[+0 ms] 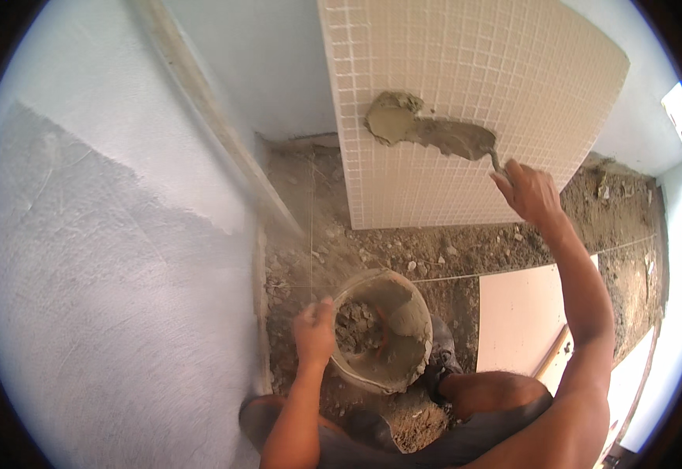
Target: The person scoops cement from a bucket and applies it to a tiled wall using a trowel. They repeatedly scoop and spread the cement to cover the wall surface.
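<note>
My right hand (530, 191) is closed round the handle of a trowel (495, 159). The trowel's blade, coated in grey mortar, lies against the ribbed back of a large cream tile (450, 70) that stands upright. A smear of mortar (442, 134) runs left from the blade to a thicker lump (392, 117) near the tile's left edge. Below, my left hand (315, 332) grips the left rim of a bucket (421, 313), fingers curled over it. Lumpy mortar (359, 327) sits inside the bucket, and its inner wall is smeared with more.
A long straight bar (216, 117) leans along the pale wall (106, 313) at left. Taut strings (450, 277) cross above the rough soil floor (466, 248). Another tile (513, 313) lies at right, with a wooden stick (553, 352) on it. My legs flank the bucket.
</note>
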`<state>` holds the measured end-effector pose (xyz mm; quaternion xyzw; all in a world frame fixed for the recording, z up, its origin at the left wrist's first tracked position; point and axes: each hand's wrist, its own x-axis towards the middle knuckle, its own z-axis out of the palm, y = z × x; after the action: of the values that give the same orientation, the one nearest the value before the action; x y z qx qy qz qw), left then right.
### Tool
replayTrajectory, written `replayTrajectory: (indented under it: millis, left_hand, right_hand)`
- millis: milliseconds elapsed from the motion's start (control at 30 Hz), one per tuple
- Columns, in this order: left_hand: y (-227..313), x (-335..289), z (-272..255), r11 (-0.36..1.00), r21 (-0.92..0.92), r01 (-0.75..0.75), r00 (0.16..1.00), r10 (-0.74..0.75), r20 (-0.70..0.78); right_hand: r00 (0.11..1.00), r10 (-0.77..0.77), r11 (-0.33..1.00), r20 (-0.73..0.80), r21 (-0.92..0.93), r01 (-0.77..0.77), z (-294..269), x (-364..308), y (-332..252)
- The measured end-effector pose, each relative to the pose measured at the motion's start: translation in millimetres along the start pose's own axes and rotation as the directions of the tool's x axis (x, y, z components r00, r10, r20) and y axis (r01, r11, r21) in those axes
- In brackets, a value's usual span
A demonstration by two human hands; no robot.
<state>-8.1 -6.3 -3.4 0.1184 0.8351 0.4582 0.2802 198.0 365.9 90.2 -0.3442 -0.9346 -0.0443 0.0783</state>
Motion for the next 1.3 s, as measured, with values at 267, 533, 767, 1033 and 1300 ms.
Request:
replayTrajectory:
  millis: [267, 533, 767, 1033, 1300]
  left_hand:
    - [-7, 3, 2, 0.999, -0.049, 0.008, 1.0, -0.007, 0.023]
    - [-5, 5, 2, 0.991, 0.019, 0.135, 0.987, -0.136, 0.086]
    - [-25, 9, 4, 0.997, -0.001, 0.076, 0.997, -0.076, 0.022]
    - [5, 2, 3, 0.998, -0.016, 0.056, 0.998, -0.056, 0.015]
    - [2, 5, 2, 0.998, 0.001, 0.069, 0.995, -0.069, 0.072]
  right_hand:
    - [0.984, -0.14, 0.98, -0.114, -0.158, 0.121, -27, 65, -72]
    - [0.969, 0.02, 0.996, -0.247, 0.092, 0.003, -62, 96, -72]
    - [0.955, 0.127, 0.958, -0.269, 0.284, -0.047, -55, 85, -73]
    - [0.941, -0.256, 0.951, -0.221, 0.118, 0.286, 29, 7, -61]
    - [0.802, -0.42, 0.906, -0.424, -0.237, 0.35, 62, 27, -34]
